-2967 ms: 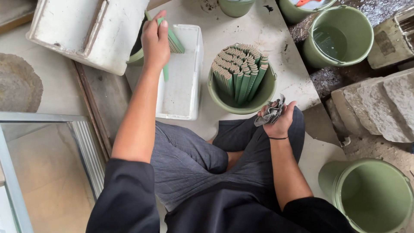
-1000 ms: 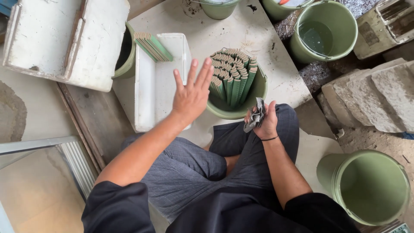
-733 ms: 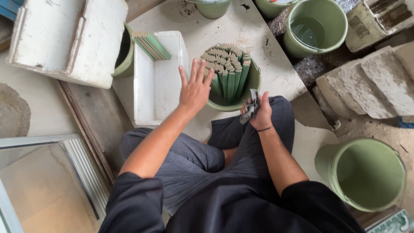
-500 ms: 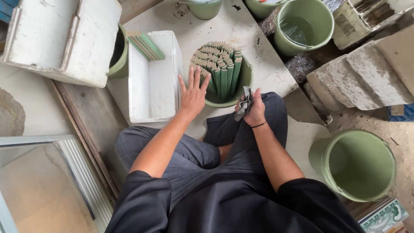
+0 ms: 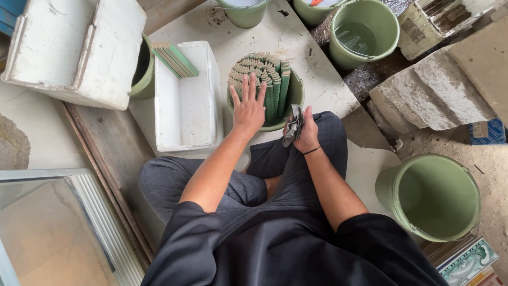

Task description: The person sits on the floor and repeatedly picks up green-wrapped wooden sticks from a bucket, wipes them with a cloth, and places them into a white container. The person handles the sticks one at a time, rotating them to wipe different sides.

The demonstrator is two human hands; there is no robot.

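I sit cross-legged on the floor. My left hand [image 5: 248,106] is spread flat, fingers apart, over a green bowl [image 5: 294,98] packed with upright green tile strips [image 5: 272,79], its fingertips touching their tops. My right hand [image 5: 306,131] rests on my knee, closed around a crumpled grey cloth [image 5: 292,125]. A white foam tray [image 5: 186,100] lies left of the bowl, with a few green strips [image 5: 175,59] stacked at its far end.
A large white foam box [image 5: 74,50] sits at the far left over a green bucket [image 5: 142,71]. Green buckets stand at the far right [image 5: 364,32] and near right [image 5: 431,196]. Stone blocks [image 5: 439,85] lie right. A glass pane [image 5: 47,228] is at the near left.
My left hand came back from the foam tray, leaving strips there, and moved right onto the strips in the bowl. The right hand stayed on the knee with the cloth.
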